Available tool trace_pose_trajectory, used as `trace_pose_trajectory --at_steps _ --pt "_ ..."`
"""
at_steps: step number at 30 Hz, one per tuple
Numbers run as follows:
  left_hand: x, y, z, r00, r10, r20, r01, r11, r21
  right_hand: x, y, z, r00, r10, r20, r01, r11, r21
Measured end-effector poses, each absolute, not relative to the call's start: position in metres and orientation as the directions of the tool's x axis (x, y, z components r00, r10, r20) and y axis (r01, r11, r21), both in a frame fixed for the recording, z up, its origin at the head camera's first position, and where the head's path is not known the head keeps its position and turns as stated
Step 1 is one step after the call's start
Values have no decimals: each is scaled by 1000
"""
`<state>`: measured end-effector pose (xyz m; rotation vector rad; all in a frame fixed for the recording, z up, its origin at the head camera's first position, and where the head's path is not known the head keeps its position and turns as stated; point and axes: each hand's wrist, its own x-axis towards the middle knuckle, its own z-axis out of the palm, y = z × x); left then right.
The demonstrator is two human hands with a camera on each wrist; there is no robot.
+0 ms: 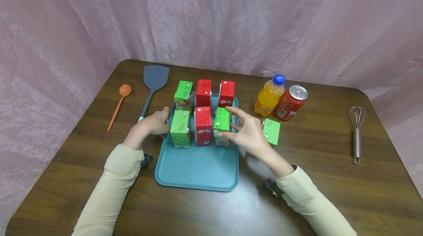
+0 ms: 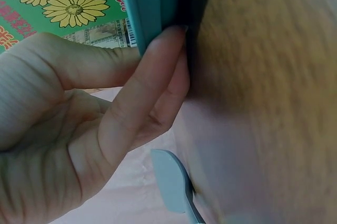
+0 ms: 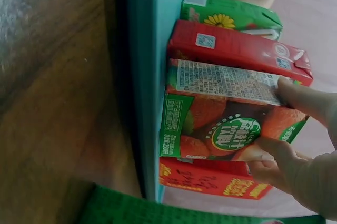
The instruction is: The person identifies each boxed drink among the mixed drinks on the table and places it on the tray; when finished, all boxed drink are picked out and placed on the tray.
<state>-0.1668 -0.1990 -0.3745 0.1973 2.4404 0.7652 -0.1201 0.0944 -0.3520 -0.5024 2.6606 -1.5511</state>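
A teal tray lies on the table bearing several drink cartons in two rows. My left hand pinches the tray's left rim, thumb on the inside and fingers under the edge in the left wrist view. My right hand holds a green-topped juice carton at the front right of the group, thumb and fingers on its upper part. Fruit pictures cover this carton's side. Beside it stand a red carton and a green carton with yellow flowers. Behind are another green carton and two red cartons.
Right of the tray stand a green carton, an orange drink bottle and a red can. A whisk lies far right. To the left lie an orange spoon and a grey spatula. A pink curtain hangs behind.
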Motion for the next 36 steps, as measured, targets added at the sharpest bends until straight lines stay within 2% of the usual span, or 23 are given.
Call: trace_pose_trajectory --at_steps 8,14,18,26,36 --pt "-167 -199 -375 -829 309 -467 -17 819 574 -115 94 -353 -949 -290 125 -261 499 -826" --pt "-167 -201 -375 -827 309 -470 -25 814 580 -112 98 -341 -932 -353 80 -295 613 -733" --pt "-166 -200 -375 -824 310 -474 -27 814 580 -108 108 -334 -918 -381 107 -351 660 -664" --pt "-166 -200 -376 -824 309 -475 -20 822 569 -103 142 -327 -870 -453 193 -466 630 -621" --pt "-167 -201 -376 -824 305 -478 -22 825 565 -100 178 -334 -889 -415 192 -449 714 -538"
